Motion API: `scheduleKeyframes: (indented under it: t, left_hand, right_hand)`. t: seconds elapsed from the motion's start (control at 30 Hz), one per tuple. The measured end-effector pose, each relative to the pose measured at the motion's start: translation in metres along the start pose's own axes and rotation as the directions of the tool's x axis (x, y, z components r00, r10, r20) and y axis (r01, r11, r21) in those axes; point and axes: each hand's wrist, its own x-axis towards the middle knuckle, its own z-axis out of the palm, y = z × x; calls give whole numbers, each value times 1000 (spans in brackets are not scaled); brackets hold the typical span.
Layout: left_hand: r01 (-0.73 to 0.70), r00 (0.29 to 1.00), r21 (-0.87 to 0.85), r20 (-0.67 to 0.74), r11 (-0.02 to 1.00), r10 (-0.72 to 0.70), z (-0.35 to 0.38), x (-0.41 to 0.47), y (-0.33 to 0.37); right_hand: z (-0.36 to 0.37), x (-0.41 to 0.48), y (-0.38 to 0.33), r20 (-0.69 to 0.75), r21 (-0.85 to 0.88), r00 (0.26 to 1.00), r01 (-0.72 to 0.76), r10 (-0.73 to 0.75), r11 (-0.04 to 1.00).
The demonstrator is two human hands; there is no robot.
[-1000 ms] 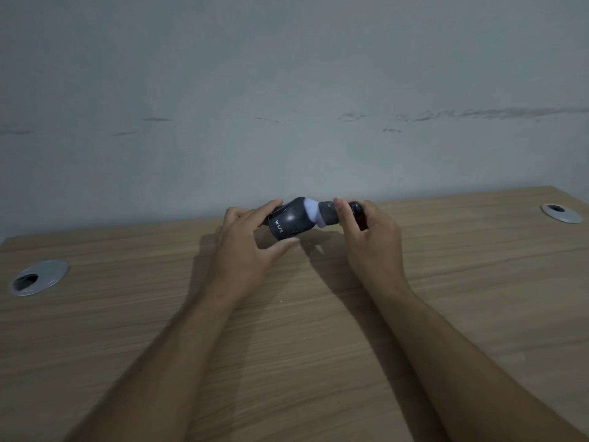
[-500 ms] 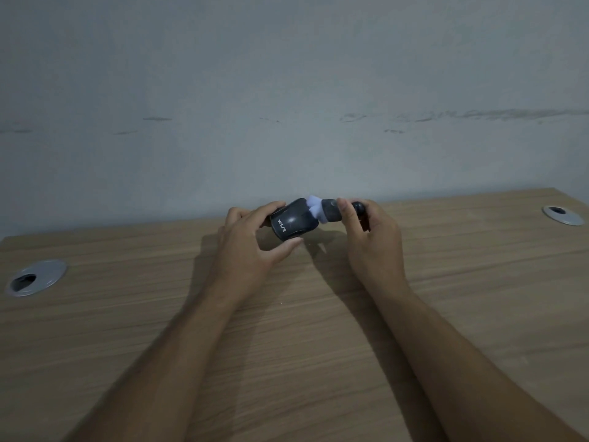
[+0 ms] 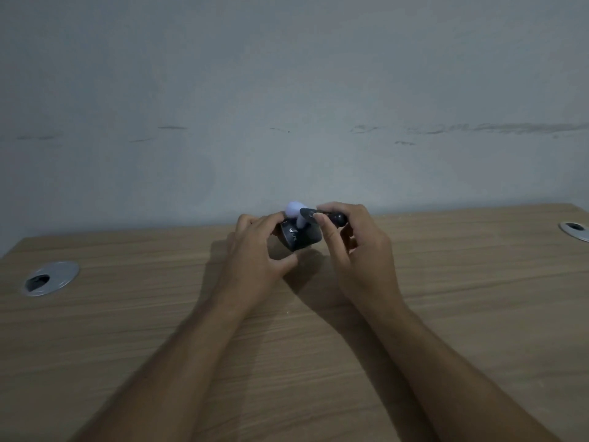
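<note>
Figure: two-handed work on a small dark container near the far edge of the wooden desk [image 3: 446,282], apparently raised a little off the wood. The left hand [image 3: 255,250] is curling round the dark body [image 3: 299,239], thumb beneath. The right hand [image 3: 353,247] is pinching the dark cap piece [image 3: 331,216], from which a pale lavender part [image 3: 295,210] is reaching to the body's mouth. The step is likely going best with the left hand bracing the body while the right is drawing the cap straight along its axis, never prying sideways on the pale part. White lettering [image 3: 292,232] is showing on the body, beginning "W"; the rest is unreadable. Two metal cable grommets [image 3: 51,278] are sitting well apart.
</note>
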Motion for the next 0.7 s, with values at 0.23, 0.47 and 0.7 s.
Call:
scheduleKeyframes:
  t: [0.23, 0.47, 0.7]
  left_hand:
    - [-32, 999, -26, -5, 999, 32, -3, -2, 8]
    - [6, 996, -46, -86, 999, -10, -4, 1, 5]
    - [-35, 995, -44, -90, 998, 31, -4, -4, 9]
  right_hand:
    - [6, -4, -10, 55, -28, 984, 171, -169, 985]
    - [-2, -5, 0, 35, -103, 991, 136, -133, 985]
    - [-10, -1, 12, -86, -87, 994, -70, 63, 994]
